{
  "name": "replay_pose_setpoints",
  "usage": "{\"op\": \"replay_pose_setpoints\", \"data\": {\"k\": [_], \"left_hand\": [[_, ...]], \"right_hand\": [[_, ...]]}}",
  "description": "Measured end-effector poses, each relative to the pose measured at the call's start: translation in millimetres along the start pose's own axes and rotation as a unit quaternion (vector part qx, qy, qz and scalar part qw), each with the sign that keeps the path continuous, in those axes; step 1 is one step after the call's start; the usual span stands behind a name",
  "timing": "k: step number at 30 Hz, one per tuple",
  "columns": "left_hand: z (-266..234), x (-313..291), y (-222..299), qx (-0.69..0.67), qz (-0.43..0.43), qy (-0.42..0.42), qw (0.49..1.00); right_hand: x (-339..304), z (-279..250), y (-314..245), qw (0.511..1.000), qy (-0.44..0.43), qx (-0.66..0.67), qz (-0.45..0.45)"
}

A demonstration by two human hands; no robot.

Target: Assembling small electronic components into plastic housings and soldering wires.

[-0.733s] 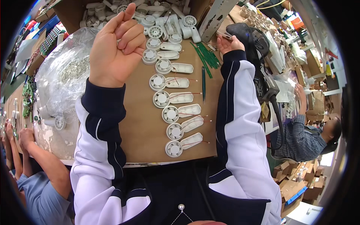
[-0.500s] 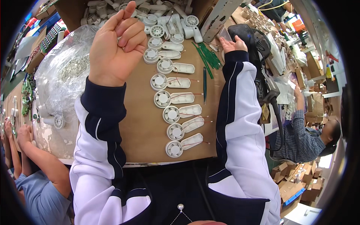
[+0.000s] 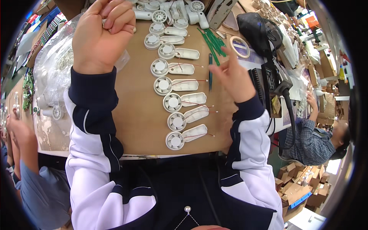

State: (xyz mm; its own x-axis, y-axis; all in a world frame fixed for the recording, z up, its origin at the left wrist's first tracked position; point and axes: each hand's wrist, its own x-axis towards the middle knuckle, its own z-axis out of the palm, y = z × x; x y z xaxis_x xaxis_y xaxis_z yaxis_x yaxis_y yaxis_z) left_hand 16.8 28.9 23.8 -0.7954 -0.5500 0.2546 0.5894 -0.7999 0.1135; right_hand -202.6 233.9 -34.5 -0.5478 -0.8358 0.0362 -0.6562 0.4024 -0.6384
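On the brown cardboard sheet [image 3: 145, 122] a column of white handheld-fan shells [image 3: 175, 141] lies, each a round fan head joined to an open handle half with thin red wires. My left hand [image 3: 101, 40] is raised above the sheet's far left part, fingers curled inward; a small pale bit shows among them, too little to name. My right hand [image 3: 237, 80], slightly blurred, hovers at the right of the column with fingers apart and nothing seen in it. Its thumb is closest to dark slim tweezers [image 3: 210, 73]. Green strips [image 3: 211, 42] lie just beyond them.
More white fan parts [image 3: 176, 13] are heaped at the far side. A clear plastic bag [image 3: 53, 73] with small parts stands left. To the right are a tape roll [image 3: 240, 46] and a black device with a cable [image 3: 272, 80]. Co-workers sit on both sides.
My right hand has come back nearer, from the far right to beside the tweezers. My left hand has shifted a little left and farther away. The whole view has shifted slightly.
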Motion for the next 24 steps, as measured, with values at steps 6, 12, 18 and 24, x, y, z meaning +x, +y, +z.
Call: {"op": "replay_pose_setpoints", "data": {"k": [6,12,18,24], "left_hand": [[-67,-7,10,-0.086,-0.176,-0.133,0.972],[-38,-49,-33,-0.052,-0.006,0.33,0.943],[-25,-47,-70,0.069,0.086,0.497,0.861],[-43,-66,-79,0.131,0.0,0.389,0.912]], "right_hand": [[-7,39,37,0.979,0.033,-0.177,-0.095],[-3,40,65,0.974,0.073,-0.177,-0.125],[3,19,40,0.977,0.041,0.209,-0.03],[-16,22,8,0.916,0.037,0.398,-0.042]]}}
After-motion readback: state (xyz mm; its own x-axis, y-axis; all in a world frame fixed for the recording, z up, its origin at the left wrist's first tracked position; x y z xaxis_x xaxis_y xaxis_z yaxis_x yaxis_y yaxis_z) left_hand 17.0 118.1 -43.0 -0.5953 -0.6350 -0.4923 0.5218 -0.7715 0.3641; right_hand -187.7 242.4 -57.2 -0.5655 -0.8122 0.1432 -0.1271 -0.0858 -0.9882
